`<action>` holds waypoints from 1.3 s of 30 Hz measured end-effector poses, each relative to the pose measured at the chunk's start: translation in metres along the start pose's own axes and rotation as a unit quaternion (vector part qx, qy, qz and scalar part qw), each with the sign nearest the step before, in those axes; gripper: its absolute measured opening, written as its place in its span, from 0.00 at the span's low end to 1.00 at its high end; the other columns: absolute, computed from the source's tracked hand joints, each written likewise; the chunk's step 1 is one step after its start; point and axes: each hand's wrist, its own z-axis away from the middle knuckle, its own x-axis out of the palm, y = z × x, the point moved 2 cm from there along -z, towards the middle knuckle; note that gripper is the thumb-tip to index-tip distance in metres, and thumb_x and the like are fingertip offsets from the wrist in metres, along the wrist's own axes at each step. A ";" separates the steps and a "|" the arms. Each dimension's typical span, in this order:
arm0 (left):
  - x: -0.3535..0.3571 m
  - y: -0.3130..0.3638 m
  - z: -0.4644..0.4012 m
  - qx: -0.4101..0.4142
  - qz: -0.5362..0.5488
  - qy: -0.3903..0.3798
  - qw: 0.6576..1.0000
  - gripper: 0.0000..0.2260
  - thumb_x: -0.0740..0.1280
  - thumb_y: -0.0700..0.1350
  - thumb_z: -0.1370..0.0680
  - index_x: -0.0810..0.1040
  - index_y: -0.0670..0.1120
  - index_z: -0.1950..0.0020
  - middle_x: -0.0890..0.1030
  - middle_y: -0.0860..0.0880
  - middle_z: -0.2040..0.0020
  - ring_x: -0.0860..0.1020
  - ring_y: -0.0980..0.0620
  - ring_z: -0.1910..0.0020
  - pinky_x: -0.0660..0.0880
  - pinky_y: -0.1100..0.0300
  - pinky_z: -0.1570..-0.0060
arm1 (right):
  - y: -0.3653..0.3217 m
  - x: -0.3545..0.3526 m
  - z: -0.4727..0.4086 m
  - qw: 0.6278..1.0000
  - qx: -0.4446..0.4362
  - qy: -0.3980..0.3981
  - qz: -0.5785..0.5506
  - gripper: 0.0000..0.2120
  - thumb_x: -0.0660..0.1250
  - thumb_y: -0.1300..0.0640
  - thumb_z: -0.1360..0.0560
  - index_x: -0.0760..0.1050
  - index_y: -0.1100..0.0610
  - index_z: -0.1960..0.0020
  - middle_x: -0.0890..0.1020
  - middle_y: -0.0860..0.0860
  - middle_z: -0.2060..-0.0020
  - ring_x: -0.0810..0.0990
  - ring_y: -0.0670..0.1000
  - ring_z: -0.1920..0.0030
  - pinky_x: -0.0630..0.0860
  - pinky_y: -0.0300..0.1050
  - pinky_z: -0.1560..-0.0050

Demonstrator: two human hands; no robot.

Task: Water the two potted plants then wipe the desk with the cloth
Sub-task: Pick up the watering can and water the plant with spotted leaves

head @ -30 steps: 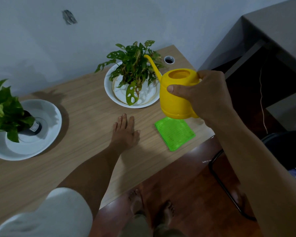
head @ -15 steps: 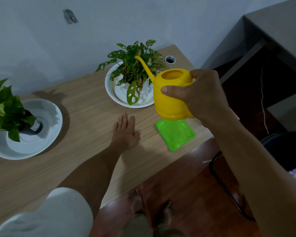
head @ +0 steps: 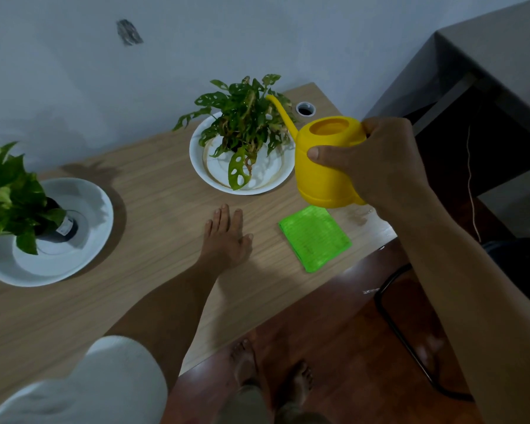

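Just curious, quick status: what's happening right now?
Right hand grips yellow watering can, spout at holey-leaf plant. Left hand flat on desk. Green cloth untouched. Nothing blocking.

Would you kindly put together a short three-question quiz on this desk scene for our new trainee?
1. True or false: the right hand holds the yellow watering can off the desk.
2. Where does the can's spout point?
A. At the plant with holed leaves
B. At the plant on the left
C. At the green cloth
3. Fill in: the left hand lies ____ on the desk, beside the cloth.

Key
1. True; the can hangs above the cloth's far edge.
2. A; the spout tip reaches into its leaves.
3. Flat; palm down, holding nothing.
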 end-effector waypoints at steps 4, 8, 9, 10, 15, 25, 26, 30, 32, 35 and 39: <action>-0.001 0.000 -0.002 -0.003 -0.011 -0.015 1.000 0.34 0.52 0.62 0.16 0.42 0.52 0.15 0.38 0.42 0.16 0.37 0.43 0.16 0.40 0.43 0.19 | -0.009 0.002 -0.006 1.000 -0.013 0.013 -0.016 0.24 0.85 0.42 0.38 0.82 0.55 0.50 0.85 0.53 0.53 0.85 0.53 0.53 0.84 0.56 0.50; 0.001 -0.003 -0.002 0.002 -0.005 -0.001 1.000 0.34 0.52 0.63 0.16 0.43 0.52 0.15 0.40 0.42 0.15 0.39 0.42 0.16 0.41 0.43 0.19 | -0.017 0.011 -0.010 1.000 -0.024 0.009 -0.016 0.31 0.84 0.38 0.40 0.81 0.58 0.49 0.84 0.55 0.51 0.84 0.55 0.52 0.83 0.55 0.51; 0.001 -0.003 -0.002 0.003 -0.004 0.000 1.000 0.34 0.52 0.63 0.16 0.44 0.52 0.15 0.40 0.42 0.15 0.39 0.42 0.16 0.41 0.43 0.19 | -0.019 0.013 -0.010 0.999 -0.028 0.009 -0.014 0.33 0.83 0.36 0.42 0.81 0.58 0.49 0.84 0.56 0.51 0.84 0.55 0.52 0.84 0.56 0.51; 0.001 -0.003 -0.001 0.005 -0.003 0.001 1.000 0.34 0.52 0.63 0.16 0.44 0.52 0.15 0.40 0.42 0.15 0.39 0.42 0.16 0.41 0.43 0.19 | -0.021 0.015 -0.010 0.999 -0.034 0.007 -0.012 0.34 0.82 0.34 0.43 0.82 0.58 0.49 0.84 0.56 0.51 0.84 0.55 0.51 0.84 0.57 0.50; -0.001 -0.002 0.001 0.007 0.006 0.002 1.000 0.34 0.53 0.62 0.16 0.44 0.52 0.15 0.40 0.41 0.15 0.39 0.42 0.16 0.41 0.43 0.19 | -0.026 0.018 -0.004 0.998 -0.062 -0.019 0.008 0.22 0.84 0.40 0.37 0.79 0.53 0.58 0.83 0.51 0.59 0.84 0.52 0.56 0.81 0.52 0.54; 0.000 -0.002 -0.001 0.003 -0.007 -0.001 1.000 0.34 0.52 0.62 0.16 0.43 0.52 0.15 0.40 0.42 0.15 0.39 0.42 0.16 0.40 0.43 0.19 | -0.012 0.005 0.006 0.999 -0.029 -0.031 0.014 0.31 0.85 0.43 0.37 0.82 0.64 0.46 0.86 0.61 0.51 0.85 0.57 0.52 0.83 0.61 0.49; 0.000 -0.002 -0.001 0.002 -0.008 -0.001 1.000 0.34 0.52 0.62 0.16 0.43 0.51 0.15 0.40 0.42 0.15 0.39 0.42 0.16 0.40 0.43 0.19 | -0.010 0.003 0.005 0.999 -0.024 -0.028 0.015 0.31 0.85 0.42 0.37 0.82 0.63 0.46 0.85 0.61 0.51 0.85 0.56 0.53 0.82 0.61 0.49; -0.001 -0.001 -0.001 0.000 -0.012 -0.007 1.000 0.35 0.52 0.62 0.16 0.42 0.51 0.15 0.39 0.42 0.16 0.38 0.42 0.16 0.40 0.43 0.19 | -0.005 -0.002 0.001 1.000 -0.019 -0.015 0.015 0.30 0.84 0.39 0.39 0.82 0.61 0.50 0.85 0.59 0.55 0.86 0.58 0.54 0.83 0.59 0.53; -0.001 -0.001 -0.001 0.001 -0.009 -0.008 1.000 0.35 0.52 0.62 0.16 0.42 0.51 0.15 0.39 0.42 0.16 0.38 0.42 0.16 0.39 0.43 0.19 | -0.005 -0.003 0.000 1.000 -0.020 -0.010 0.004 0.26 0.84 0.42 0.37 0.83 0.60 0.50 0.85 0.57 0.55 0.85 0.56 0.54 0.82 0.55 0.53; -0.002 -0.001 -0.001 -0.002 -0.010 -0.011 1.000 0.35 0.52 0.62 0.17 0.42 0.51 0.15 0.39 0.42 0.16 0.38 0.42 0.16 0.40 0.43 0.19 | -0.007 -0.004 -0.002 0.999 -0.030 -0.003 -0.012 0.18 0.84 0.45 0.36 0.80 0.52 0.56 0.83 0.48 0.59 0.80 0.44 0.61 0.79 0.43 0.59; -0.004 -0.001 0.000 0.002 -0.008 -0.016 1.000 0.35 0.53 0.62 0.16 0.42 0.52 0.15 0.39 0.42 0.16 0.38 0.42 0.16 0.40 0.43 0.19 | -0.011 0.002 -0.004 0.999 -0.034 0.010 -0.021 0.25 0.84 0.42 0.36 0.81 0.57 0.50 0.84 0.53 0.54 0.81 0.48 0.58 0.77 0.44 0.60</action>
